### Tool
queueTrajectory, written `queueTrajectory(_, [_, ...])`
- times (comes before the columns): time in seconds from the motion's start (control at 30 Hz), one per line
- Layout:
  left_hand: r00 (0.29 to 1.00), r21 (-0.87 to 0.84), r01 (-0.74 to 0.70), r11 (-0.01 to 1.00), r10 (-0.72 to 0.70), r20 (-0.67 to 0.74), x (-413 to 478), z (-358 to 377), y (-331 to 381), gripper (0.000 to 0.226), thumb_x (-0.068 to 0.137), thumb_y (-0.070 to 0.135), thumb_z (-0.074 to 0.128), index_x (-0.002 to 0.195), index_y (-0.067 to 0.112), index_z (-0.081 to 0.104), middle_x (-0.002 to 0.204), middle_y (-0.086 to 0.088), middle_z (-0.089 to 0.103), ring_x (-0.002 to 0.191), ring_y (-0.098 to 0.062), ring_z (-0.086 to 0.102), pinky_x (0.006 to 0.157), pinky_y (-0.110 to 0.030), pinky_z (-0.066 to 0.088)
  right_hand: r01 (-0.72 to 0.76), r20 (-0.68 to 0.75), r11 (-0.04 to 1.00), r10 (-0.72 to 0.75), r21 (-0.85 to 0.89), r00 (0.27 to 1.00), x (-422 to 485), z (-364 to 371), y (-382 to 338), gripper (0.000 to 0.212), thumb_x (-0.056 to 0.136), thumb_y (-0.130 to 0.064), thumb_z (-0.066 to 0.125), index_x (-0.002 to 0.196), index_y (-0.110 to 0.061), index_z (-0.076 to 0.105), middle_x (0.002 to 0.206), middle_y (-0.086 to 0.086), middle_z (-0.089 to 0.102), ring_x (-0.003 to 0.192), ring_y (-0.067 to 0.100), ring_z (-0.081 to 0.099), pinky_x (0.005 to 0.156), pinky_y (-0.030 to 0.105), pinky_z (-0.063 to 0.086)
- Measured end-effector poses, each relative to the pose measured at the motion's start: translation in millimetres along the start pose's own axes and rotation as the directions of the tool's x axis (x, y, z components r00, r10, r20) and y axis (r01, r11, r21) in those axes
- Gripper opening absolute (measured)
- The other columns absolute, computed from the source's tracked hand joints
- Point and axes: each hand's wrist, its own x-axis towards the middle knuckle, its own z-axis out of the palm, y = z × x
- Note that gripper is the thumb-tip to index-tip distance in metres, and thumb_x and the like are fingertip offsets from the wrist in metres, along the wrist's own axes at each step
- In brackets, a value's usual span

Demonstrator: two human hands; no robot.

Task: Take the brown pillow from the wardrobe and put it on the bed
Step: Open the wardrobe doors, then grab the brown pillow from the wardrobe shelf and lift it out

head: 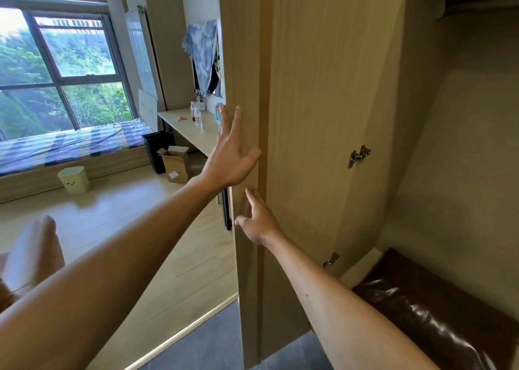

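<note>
- Left hand [231, 156] up high on the outer face of the open wardrobe door [317, 94], fingers spread, palm flat to the wood, thumb at the door's edge.
- Right hand [257, 219] lower on the same door edge, fingers loosely spread, fingertips on the wood, holding nothing.
- Door swung wide, inner face showing; two metal hinges, upper hinge [359, 155] and lower hinge [331, 259], at its right side.
- Brown pillow [438, 310], glossy leather-like, lies on the wardrobe [463, 145] floor, near right, well apart from both hands.
- Rest of wardrobe interior in view is bare panel.
- Bed [73, 145] with blue striped sheet is far left under the window [59, 66].
- Desk [193, 131] far centre along the wall, with bottles [198, 118] on it; blue tie-dye cloth [202, 52] hangs above.
- Black bin [157, 150] and open cardboard box [175, 163] on the floor beside the desk; pale green bin [73, 179] left of them by the bed.
- Blurry pale shape near left edge, cannot tell what.
</note>
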Motion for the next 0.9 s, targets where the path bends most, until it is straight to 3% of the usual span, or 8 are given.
queueTrajectory(0.13, [0.974, 0.059, 0.010, 0.998, 0.004, -0.224, -10, 34, 27, 0.093, 0.089, 0.033, 0.058, 0.165, 0.014, 0.007, 0.175, -0.012, -0.007, 0.161, -0.032, -0.005, 0.128, -0.050, 0.017, -0.004, -0.068, 1.000, 0.003, -0.010, 0.998, -11, -25, 32, 0.085, 0.102, -0.026, 0.060, 0.170, -0.025, 0.009, 0.180, -0.005, 0.001, 0.165, 0.016, 0.005, 0.130, 0.036, 0.014])
queueTrajectory(0.2, [0.972, 0.062, -0.006, 0.998, 0.020, -0.234, -18, 59, 44, 0.093, 0.088, 0.034, 0.057, 0.165, 0.017, 0.009, 0.175, -0.009, -0.001, 0.161, -0.029, -0.005, 0.128, -0.051, 0.011, -0.036, -0.117, 0.999, 0.032, -0.030, 0.993, -20, -43, 56, 0.085, 0.103, -0.025, 0.061, 0.170, -0.020, 0.009, 0.180, -0.002, 0.002, 0.165, 0.016, 0.005, 0.129, 0.033, 0.012])
queueTrajectory(0.3, [0.994, -0.019, 0.001, 1.000, -0.003, -0.112, -29, 106, 68, 0.091, 0.090, 0.033, 0.059, 0.165, 0.017, 0.010, 0.175, -0.006, 0.004, 0.161, -0.027, -0.002, 0.129, -0.051, 0.009, -0.128, -0.187, 0.992, 0.124, -0.008, 0.975, -41, -79, 102, 0.086, 0.103, -0.027, 0.063, 0.170, -0.021, 0.009, 0.180, -0.003, 0.003, 0.165, 0.017, 0.009, 0.129, 0.034, 0.015])
queueTrajectory(0.43, [0.996, -0.083, 0.052, 0.995, -0.046, 0.073, -41, 177, 97, 0.088, 0.095, 0.028, 0.063, 0.164, 0.011, 0.011, 0.175, -0.010, 0.011, 0.161, -0.027, 0.002, 0.130, -0.049, 0.011, -0.263, -0.280, 0.963, 0.270, 0.064, 0.921, -83, -130, 166, 0.088, 0.103, -0.030, 0.065, 0.170, -0.027, 0.008, 0.179, -0.006, 0.005, 0.164, 0.023, 0.016, 0.131, 0.047, 0.023])
queueTrajectory(0.57, [0.970, -0.146, 0.063, 0.987, -0.026, 0.243, -57, 250, 129, 0.085, 0.097, 0.031, 0.063, 0.164, 0.014, 0.013, 0.174, -0.009, 0.013, 0.161, -0.028, 0.004, 0.129, -0.049, 0.010, -0.356, -0.365, 0.925, 0.380, 0.134, 0.850, -132, -180, 225, 0.088, 0.104, -0.028, 0.065, 0.170, -0.025, 0.008, 0.179, -0.004, 0.005, 0.165, 0.023, 0.011, 0.130, 0.042, 0.019])
queueTrajectory(0.9, [0.833, -0.233, 0.015, 0.972, 0.116, 0.541, -92, 409, 210, 0.086, 0.098, 0.030, 0.064, 0.165, 0.012, 0.013, 0.174, -0.009, 0.014, 0.161, -0.028, 0.006, 0.129, -0.047, 0.013, -0.506, -0.526, 0.779, 0.625, 0.371, 0.577, -253, -254, 348, 0.084, 0.101, -0.030, 0.068, 0.169, -0.025, 0.019, 0.178, -0.001, 0.018, 0.161, 0.025, 0.025, 0.126, 0.039, 0.026])
